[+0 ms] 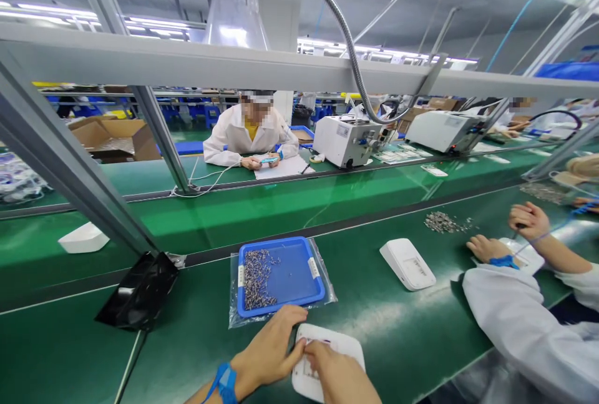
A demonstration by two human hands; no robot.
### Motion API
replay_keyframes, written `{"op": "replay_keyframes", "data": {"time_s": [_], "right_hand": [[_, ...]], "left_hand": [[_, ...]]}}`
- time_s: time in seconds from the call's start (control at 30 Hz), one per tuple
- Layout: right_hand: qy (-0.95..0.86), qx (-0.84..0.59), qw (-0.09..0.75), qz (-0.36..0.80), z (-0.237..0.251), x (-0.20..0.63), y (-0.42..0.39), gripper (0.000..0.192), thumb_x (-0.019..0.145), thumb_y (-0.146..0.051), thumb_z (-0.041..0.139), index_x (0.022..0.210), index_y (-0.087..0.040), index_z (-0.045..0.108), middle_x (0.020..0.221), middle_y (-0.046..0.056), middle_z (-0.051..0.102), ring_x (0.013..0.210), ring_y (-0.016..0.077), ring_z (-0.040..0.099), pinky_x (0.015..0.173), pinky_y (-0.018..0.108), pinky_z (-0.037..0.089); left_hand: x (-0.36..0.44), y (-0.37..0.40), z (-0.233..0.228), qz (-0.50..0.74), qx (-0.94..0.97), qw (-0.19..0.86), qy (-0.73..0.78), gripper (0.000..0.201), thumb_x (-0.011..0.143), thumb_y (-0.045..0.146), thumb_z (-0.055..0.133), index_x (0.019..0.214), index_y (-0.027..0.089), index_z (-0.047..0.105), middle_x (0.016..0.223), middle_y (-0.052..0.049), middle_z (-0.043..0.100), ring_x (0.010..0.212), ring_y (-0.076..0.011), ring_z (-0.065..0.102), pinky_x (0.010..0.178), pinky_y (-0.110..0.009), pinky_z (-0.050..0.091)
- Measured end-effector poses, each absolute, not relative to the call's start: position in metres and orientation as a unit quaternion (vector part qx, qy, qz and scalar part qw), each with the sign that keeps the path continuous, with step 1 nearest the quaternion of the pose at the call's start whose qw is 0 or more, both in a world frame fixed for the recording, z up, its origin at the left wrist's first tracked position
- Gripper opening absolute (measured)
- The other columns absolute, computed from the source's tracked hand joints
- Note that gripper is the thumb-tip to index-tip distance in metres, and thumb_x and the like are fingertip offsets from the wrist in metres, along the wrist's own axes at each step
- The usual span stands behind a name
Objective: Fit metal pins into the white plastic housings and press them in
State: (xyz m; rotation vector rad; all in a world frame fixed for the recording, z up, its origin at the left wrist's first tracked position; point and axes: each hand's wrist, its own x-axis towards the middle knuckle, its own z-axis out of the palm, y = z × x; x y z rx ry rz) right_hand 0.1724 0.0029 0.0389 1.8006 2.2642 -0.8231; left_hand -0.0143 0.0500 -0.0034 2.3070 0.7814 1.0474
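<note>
The head view looks down on a green desk (397, 335). At the bottom edge, the left hand (271, 351) and the right hand (339, 376) meet over a white plastic cover (349, 348) that lies flat on the desk close to the person. The left hand, with a blue strap (226, 382) on its wrist, curls its fingers (292, 316) over the cover's far left edge, thumb pressed onto the top. The right hand lies on the cover, its fingertips bunched together against the left thumb; whether they pinch something small cannot be told.

Just beyond the hands sits a blue tray (294, 276) on a clear plastic bag (327, 291), with a heap of small metal screws (257, 279) in its left half. A second white cover (407, 263) lies further right, and a loose pile of screws (442, 223) beyond it.

At the right, a co-worker in a white sleeve (519, 323) works on another white part. A black pouch (138, 291) lies at the left. Across the desk another person sits in a white coat (234, 132).
</note>
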Motion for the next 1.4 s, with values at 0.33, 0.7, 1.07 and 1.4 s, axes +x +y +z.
{"op": "replay_keyframes", "data": {"time_s": [0.33, 0.7, 1.07, 1.4], "right_hand": [[0.741, 0.592, 0.125, -0.291, 0.061, 0.134, 0.016, 0.042, 0.095, -0.008, 0.033, 0.128, -0.022, 0.057, 0.124, 0.01, 0.069, 0.113, 0.0293, 0.068, 0.086, 0.034, 0.05], [0.714, 0.61, -0.06, -0.338, 0.048, 0.172, 0.025, 0.025, 0.093, -0.014, 0.045, 0.091, -0.019, 0.069, 0.099, 0.005, 0.074, 0.095, 0.0166, 0.068, 0.082, 0.024, 0.044], [0.714, 0.642, 0.019, -0.28, 0.049, 0.166, 0.03, 0.022, 0.081, -0.011, 0.051, 0.088, -0.017, 0.071, 0.084, 0.006, 0.075, 0.082, 0.018, 0.071, 0.065, 0.024, 0.032], [0.709, 0.645, 0.081, -0.274, 0.064, 0.159, 0.023, 0.029, 0.091, -0.014, 0.045, 0.106, -0.017, 0.069, 0.105, 0.009, 0.075, 0.098, 0.0252, 0.072, 0.072, 0.028, 0.038]], "left_hand": [[-0.021, 0.056, -0.004, 0.248, 0.811, 0.396, 0.353, 0.041, 0.091, 0.007, 0.04, 0.126, 0.02, 0.057, 0.126, -0.009, 0.064, 0.118, -0.021, 0.059, 0.106, -0.038, 0.048], [-0.029, 0.058, 0.023, 0.114, 0.861, 0.408, 0.28, 0.092, 0.086, 0.047, 0.071, 0.159, 0.017, 0.024, 0.162, -0.018, 0.031, 0.152, -0.0369, 0.025, 0.124, -0.06, 0.02], [-0.026, 0.058, 0.037, 0.072, 0.873, 0.413, 0.249, 0.103, 0.084, 0.074, 0.059, 0.162, 0.021, 0.017, 0.167, -0.009, 0.022, 0.156, -0.0365, 0.008, 0.127, -0.059, 0.001], [-0.022, 0.054, 0.026, 0.088, 0.875, 0.398, 0.262, 0.096, 0.089, 0.074, 0.052, 0.162, 0.022, 0.016, 0.167, -0.008, 0.023, 0.156, -0.0341, 0.01, 0.129, -0.056, 0.002]]}}
